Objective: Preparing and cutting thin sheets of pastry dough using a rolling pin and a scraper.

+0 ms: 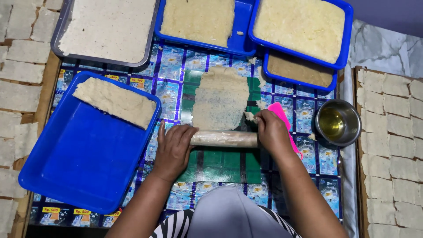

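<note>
My left hand [173, 149] presses on the left end of a pale rolling pin [224, 138]. My right hand [272, 132] grips its right end. The pin lies across the near edge of a thin flattened sheet of dough [220, 99] spread on a green mat [220, 163]. A pink plastic scraper [282, 115] lies under and beside my right hand.
A blue tray [79, 163] at left holds a slab of dough [115, 102]. A grey tray [61, 33] and blue trays [240, 42] of dough stand at the back. A metal bowl of oil [338, 122] sits at right. Cut dough rectangles [392, 132] dry on both sides.
</note>
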